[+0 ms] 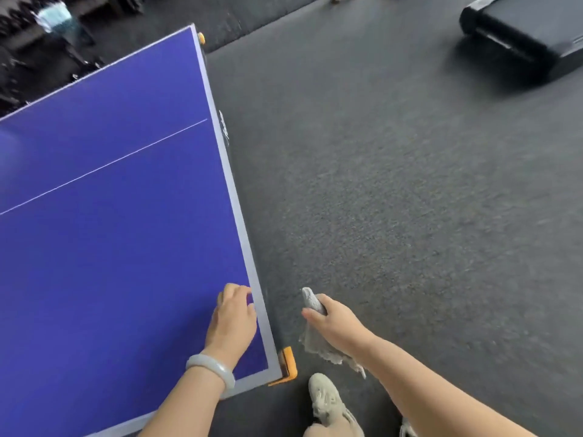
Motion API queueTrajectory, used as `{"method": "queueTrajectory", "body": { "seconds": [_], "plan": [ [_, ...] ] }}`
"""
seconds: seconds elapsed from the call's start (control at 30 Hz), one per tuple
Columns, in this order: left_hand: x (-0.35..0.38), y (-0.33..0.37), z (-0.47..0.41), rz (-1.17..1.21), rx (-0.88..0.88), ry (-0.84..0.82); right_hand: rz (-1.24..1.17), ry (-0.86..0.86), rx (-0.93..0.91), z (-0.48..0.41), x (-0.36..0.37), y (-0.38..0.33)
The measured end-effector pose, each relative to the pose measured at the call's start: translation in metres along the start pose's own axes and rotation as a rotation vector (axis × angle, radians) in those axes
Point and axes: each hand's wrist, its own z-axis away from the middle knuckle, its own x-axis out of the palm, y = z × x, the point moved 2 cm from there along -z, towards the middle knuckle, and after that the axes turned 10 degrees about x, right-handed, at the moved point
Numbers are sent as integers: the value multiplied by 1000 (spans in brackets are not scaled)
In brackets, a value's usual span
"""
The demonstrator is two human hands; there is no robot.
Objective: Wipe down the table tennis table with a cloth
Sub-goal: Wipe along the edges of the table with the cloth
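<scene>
The blue table tennis table (110,216) fills the left half of the view, with a white border and a thin white centre line. My left hand (233,320) rests on its surface near the right edge, close to the near corner, fingers curled and holding nothing; a pale bangle sits on that wrist. My right hand (336,323) hangs off the table over the floor, closed around a grey cloth (318,342). One end of the cloth sticks up above the fist, and the rest droops below it.
Orange corner guards (288,367) cap the table's near and far right corners. Dark grey carpet (394,200) spreads to the right. A black treadmill-like machine (523,36) stands at the far right. My light shoe (325,402) is by the near corner. Dark gym equipment lies beyond the table.
</scene>
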Motion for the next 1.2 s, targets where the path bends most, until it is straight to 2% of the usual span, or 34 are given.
{"method": "queueTrajectory", "body": {
  "seconds": [0.1, 0.23, 0.3, 0.43, 0.63, 0.8, 0.87, 0.97, 1.1, 1.2],
  "plan": [
    [5, -9, -29, -84, -42, 139, -274, -113, 32, -14, 21, -2],
    [17, -31, -57, -149, 10, 156, -577, -240, 10, -20, 63, 1],
    [24, -40, -58, -136, 77, 195, -564, -266, -53, -20, 91, 6],
    [29, -48, -61, -34, 109, 287, -432, -144, -170, -33, 124, 7],
    [30, -51, -59, 74, 128, 339, -525, -96, -224, -93, 103, -41],
    [30, -51, -59, 55, 130, 338, -459, -100, -307, -64, 116, -11],
    [31, -50, -59, 38, 126, 336, -412, -72, -313, -57, 123, 1],
    [30, -51, -59, 2, 104, 319, -364, 23, -309, -89, 117, -31],
    [29, -50, -59, -36, 87, 309, -475, -12, -240, -148, 89, -96],
    [28, -48, -59, -35, 81, 310, -483, -45, -288, -125, 92, -71]
  ]
}}
